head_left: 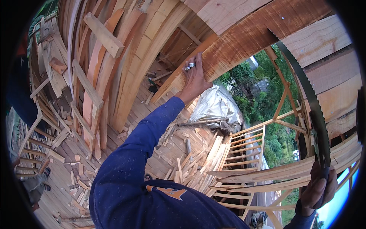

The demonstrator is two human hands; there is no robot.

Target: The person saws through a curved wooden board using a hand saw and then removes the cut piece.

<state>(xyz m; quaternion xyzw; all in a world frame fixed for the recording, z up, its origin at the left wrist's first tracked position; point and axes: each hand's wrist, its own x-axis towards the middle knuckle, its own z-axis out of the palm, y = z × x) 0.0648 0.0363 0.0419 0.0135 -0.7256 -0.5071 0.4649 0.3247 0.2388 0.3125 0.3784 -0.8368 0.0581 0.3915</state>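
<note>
My right hand (319, 187) is closed around the grip end of a handsaw (312, 95). Its long dark toothed blade runs up and leftward, and the tip meets a reddish-brown wooden beam (244, 44) at a dark cut line. How deep the blade sits in the wood is hard to see. Farther left, my left hand (193, 78), a ring on one finger, grips the edge of the same beam with bent fingers. Pale planks (318, 45) with fastener heads lie just beyond the saw.
Upright curved timbers (133, 65) fill the upper left. Offcuts (80, 183) litter the plank floor, and a silver tarp (215, 105) lies below the beam. A slatted wooden frame (246, 147) stands by an open drop toward greenery. Another person's leg (34, 189) shows at far left.
</note>
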